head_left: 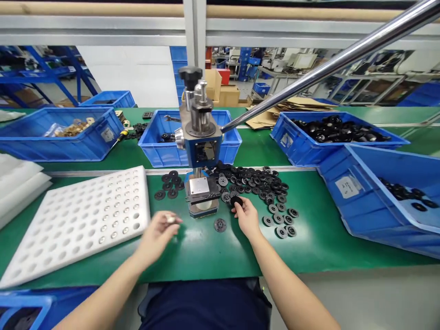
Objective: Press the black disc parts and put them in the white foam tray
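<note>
Between the foam tray (103, 220) and the press, my left hand (160, 231) pinches a small pale metal part (170, 218), slightly blurred. My right hand (246, 217) grips a black disc (236, 200) by its edge, close to the press's right side. The blue hand press (202, 151) stands upright in the middle, a flat metal plate under its ram and a pale round piece (205, 205) at its base. One black disc (220, 225) lies on the green table between my hands. Round metal parts fill several of the foam tray's holes at its right side.
Many black discs (254, 181) lie heaped right of the press, and a few (170, 183) left of it. Blue bins (192, 158) line the back; a larger blue bin (374, 201) tilts at the right. The press's long lever (326, 64) reaches up to the right.
</note>
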Available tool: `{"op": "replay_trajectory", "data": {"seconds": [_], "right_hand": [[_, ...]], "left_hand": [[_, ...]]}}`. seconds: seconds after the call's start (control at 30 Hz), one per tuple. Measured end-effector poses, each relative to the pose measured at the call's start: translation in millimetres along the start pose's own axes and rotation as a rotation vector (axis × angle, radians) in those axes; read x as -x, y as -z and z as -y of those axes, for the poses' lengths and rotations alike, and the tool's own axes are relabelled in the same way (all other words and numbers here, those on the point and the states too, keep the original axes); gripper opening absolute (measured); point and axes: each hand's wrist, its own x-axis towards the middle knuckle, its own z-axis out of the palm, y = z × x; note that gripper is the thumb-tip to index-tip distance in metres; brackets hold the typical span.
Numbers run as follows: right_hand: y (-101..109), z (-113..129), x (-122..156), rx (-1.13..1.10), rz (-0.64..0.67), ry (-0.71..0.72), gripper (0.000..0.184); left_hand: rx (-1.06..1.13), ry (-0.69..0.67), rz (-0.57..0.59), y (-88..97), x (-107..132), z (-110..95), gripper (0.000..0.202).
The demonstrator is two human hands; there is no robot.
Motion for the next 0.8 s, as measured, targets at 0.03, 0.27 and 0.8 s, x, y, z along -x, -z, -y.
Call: {"op": "replay_trajectory", "data": {"seconds": [0.03, 0.27, 0.8], "right_hand": [[0.2, 2.9, 6.5, 0.003, 0.033, -0.001, 0.048], [-3.2, 1.0, 75.8, 0.127, 0.190, 0.078, 0.035], [-13.1, 0.3, 90.2, 0.469, 0.174, 0.714, 0.045]], "left_hand": [[0.057, -0.018, 0.098, -21.4, -5.8, -8.7, 0.019], [0.122, -0.177, 0.332, -121.2, -16.9, 7.0, 0.017], [0.135, -0.339, 0.330, -125.7, -7.6, 28.8, 0.023]]}}
